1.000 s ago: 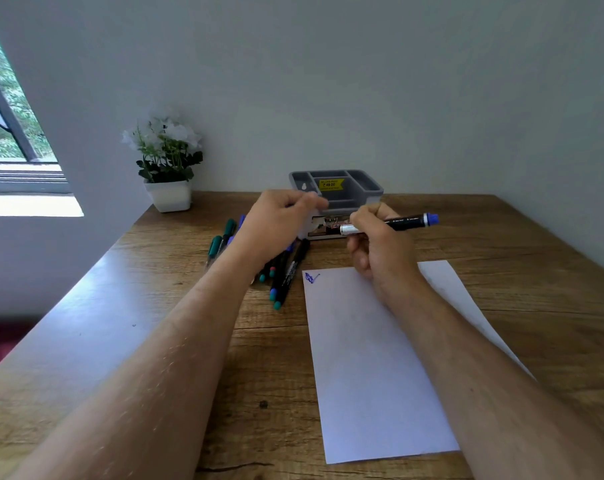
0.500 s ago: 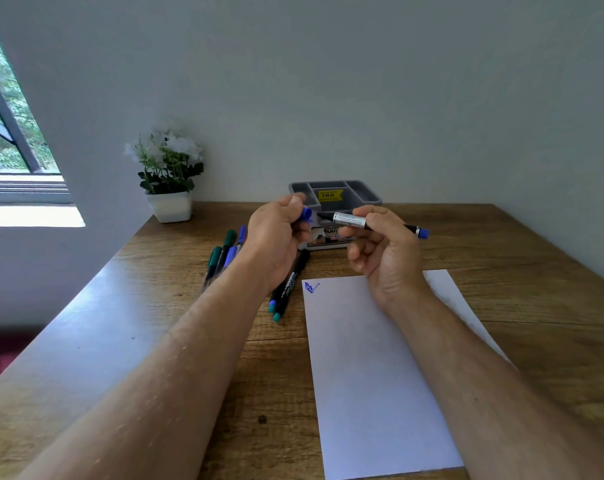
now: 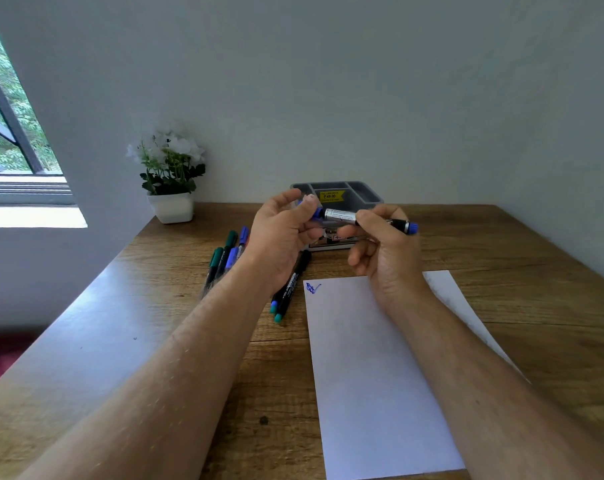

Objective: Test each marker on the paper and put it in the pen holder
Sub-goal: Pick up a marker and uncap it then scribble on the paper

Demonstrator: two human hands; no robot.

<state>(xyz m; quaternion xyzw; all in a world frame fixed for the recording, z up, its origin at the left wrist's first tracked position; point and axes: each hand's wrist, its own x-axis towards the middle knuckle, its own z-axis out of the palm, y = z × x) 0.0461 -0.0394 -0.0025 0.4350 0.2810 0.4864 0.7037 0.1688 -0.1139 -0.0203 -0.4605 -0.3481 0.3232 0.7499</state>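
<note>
Now the cap is back on the blue marker (image 3: 357, 219): my left hand (image 3: 282, 233) pinches the capped end, my right hand (image 3: 383, 249) grips the barrel, above the surface (image 3: 501, 244). Tested, I judge; the pen holder (image 3: 359, 195) just behind comes next.

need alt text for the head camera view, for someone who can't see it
Above a wooden table, a person's right hand grips a blue marker while the left hand pinches its cap end. Below lies white paper with a blue scribble; more markers lie to the left, a grey pen holder behind.
</note>
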